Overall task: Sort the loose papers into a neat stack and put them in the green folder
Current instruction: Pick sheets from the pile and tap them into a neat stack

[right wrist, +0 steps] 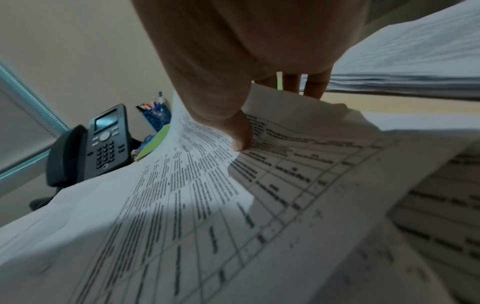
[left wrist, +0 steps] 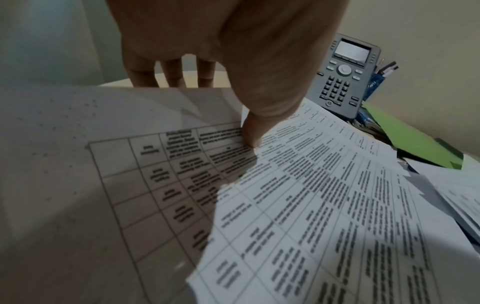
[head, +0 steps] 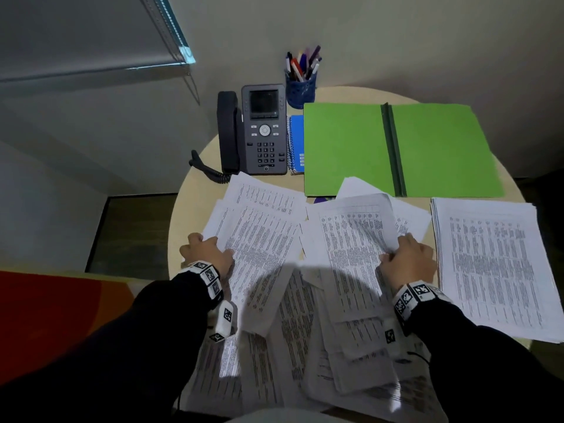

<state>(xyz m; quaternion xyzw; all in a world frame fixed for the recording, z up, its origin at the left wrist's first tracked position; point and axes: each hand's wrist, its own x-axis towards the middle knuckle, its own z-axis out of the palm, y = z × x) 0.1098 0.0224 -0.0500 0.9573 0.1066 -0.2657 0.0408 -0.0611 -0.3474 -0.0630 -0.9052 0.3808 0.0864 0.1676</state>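
Note:
Loose printed papers (head: 283,288) lie scattered over the near half of the round table. My left hand (head: 207,253) pinches a printed sheet (head: 259,248) at its left edge, thumb on top (left wrist: 249,133), fingers underneath. My right hand (head: 407,261) pinches another printed sheet (head: 354,239) at its right edge, thumb on top (right wrist: 239,139). A neat stack of papers (head: 494,264) lies at the right, beside my right hand. The green folder (head: 396,148) lies open flat at the back of the table, with one white sheet's corner (head: 354,184) over its near edge.
A grey desk phone (head: 256,129) stands at the back left, its cord trailing toward the papers. A blue spiral notebook (head: 296,145) lies between phone and folder. A blue pen cup (head: 300,83) stands behind them. The table edge (head: 174,236) curves just left of my left hand.

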